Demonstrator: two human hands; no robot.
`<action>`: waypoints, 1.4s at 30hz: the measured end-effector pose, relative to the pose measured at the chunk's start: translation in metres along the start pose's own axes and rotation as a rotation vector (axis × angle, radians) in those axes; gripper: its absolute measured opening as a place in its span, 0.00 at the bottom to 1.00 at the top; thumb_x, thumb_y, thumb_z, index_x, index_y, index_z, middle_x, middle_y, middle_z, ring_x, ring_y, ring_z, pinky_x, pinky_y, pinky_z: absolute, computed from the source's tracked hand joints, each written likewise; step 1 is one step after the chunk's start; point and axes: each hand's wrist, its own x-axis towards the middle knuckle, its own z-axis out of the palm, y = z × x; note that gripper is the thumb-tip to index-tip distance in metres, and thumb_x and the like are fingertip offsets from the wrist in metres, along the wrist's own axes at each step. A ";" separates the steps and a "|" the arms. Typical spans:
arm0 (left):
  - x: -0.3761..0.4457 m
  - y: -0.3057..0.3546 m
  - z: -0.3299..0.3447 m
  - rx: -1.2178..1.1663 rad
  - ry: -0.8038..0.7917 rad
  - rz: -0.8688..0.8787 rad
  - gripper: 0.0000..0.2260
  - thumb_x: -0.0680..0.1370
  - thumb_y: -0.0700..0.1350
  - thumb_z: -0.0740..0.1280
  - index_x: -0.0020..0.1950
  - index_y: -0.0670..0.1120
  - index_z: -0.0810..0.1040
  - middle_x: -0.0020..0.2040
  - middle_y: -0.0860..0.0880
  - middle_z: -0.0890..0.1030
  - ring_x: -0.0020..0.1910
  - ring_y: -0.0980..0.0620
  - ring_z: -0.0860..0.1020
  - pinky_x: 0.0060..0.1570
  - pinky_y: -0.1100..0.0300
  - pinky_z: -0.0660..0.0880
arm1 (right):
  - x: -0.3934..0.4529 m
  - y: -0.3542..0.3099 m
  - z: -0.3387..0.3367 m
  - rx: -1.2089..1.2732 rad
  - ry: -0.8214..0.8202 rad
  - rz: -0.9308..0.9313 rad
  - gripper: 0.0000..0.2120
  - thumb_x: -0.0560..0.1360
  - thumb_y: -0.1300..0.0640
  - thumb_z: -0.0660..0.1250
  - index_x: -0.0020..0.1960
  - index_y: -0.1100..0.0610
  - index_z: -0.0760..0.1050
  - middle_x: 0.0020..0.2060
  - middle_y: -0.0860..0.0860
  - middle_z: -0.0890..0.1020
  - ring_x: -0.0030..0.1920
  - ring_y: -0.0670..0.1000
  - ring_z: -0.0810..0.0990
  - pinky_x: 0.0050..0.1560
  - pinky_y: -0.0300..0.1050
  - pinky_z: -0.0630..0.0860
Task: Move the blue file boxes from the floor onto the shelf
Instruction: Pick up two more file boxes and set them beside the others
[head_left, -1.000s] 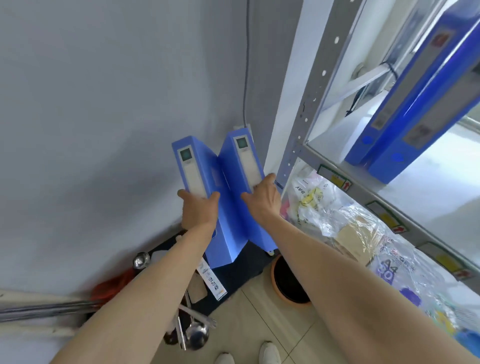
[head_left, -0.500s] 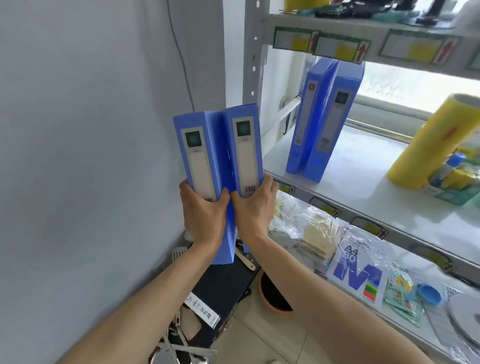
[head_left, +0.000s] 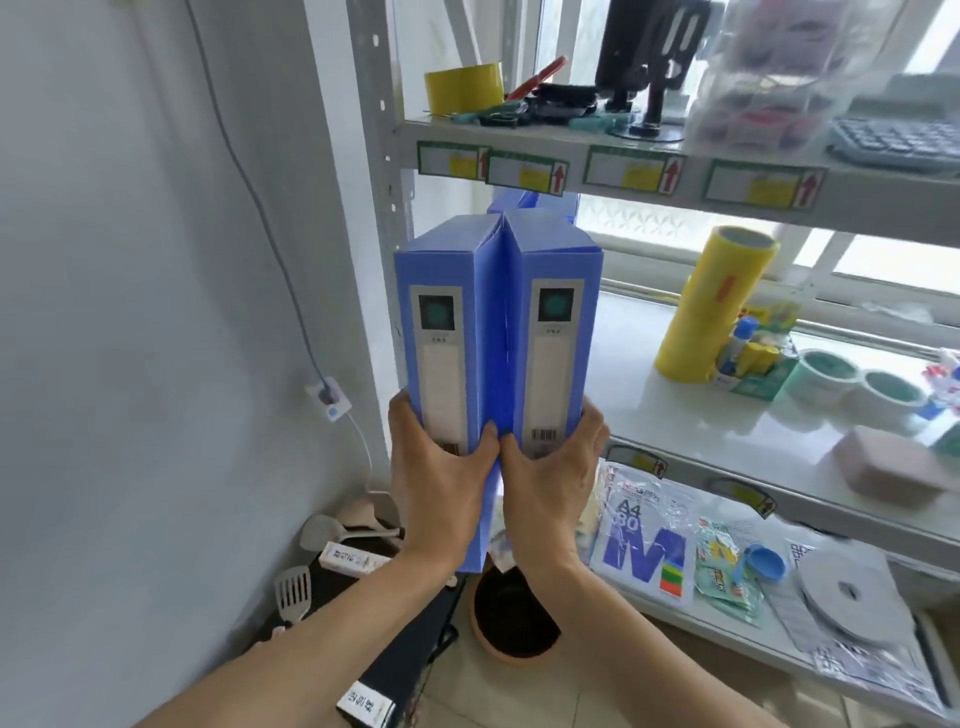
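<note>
I hold two blue file boxes upright and side by side in front of the grey metal shelf. My left hand grips the bottom of the left file box. The right file box is gripped at its bottom by my right hand. Both spines with white labels face me, and my thumbs touch between them. Behind the pair, the tops of other blue file boxes on the middle shelf just show; the rest of them is hidden.
A yellow roll, glue bottles and tape rolls stand on the middle shelf to the right. The upper shelf carries tape and tools. The lowest shelf holds an A4 paper pack. On the floor are a brown pot, black boxes and utensils.
Both hands have lifted the two file boxes up from near the floor to middle shelf height and brought them together, spines toward me. They now cover the boxes standing on the shelf.
</note>
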 end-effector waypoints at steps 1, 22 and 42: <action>-0.003 0.003 0.006 -0.006 -0.027 0.005 0.29 0.69 0.51 0.75 0.64 0.50 0.65 0.60 0.50 0.77 0.57 0.51 0.80 0.52 0.56 0.82 | 0.002 0.002 -0.007 0.003 0.023 0.000 0.35 0.68 0.56 0.79 0.69 0.52 0.65 0.59 0.47 0.70 0.59 0.49 0.73 0.54 0.49 0.79; 0.033 0.014 0.189 0.003 -0.227 0.064 0.34 0.69 0.55 0.75 0.69 0.46 0.66 0.62 0.48 0.77 0.60 0.48 0.77 0.57 0.55 0.78 | 0.156 0.066 -0.043 -0.007 0.314 0.043 0.34 0.70 0.54 0.77 0.71 0.56 0.65 0.63 0.53 0.72 0.63 0.55 0.75 0.60 0.54 0.76; 0.117 -0.047 0.289 -0.082 -0.195 -0.049 0.38 0.71 0.55 0.74 0.74 0.48 0.60 0.69 0.46 0.72 0.67 0.46 0.74 0.61 0.48 0.78 | 0.263 0.133 0.021 0.042 0.132 0.005 0.35 0.70 0.52 0.78 0.71 0.53 0.65 0.62 0.50 0.73 0.60 0.49 0.74 0.59 0.46 0.78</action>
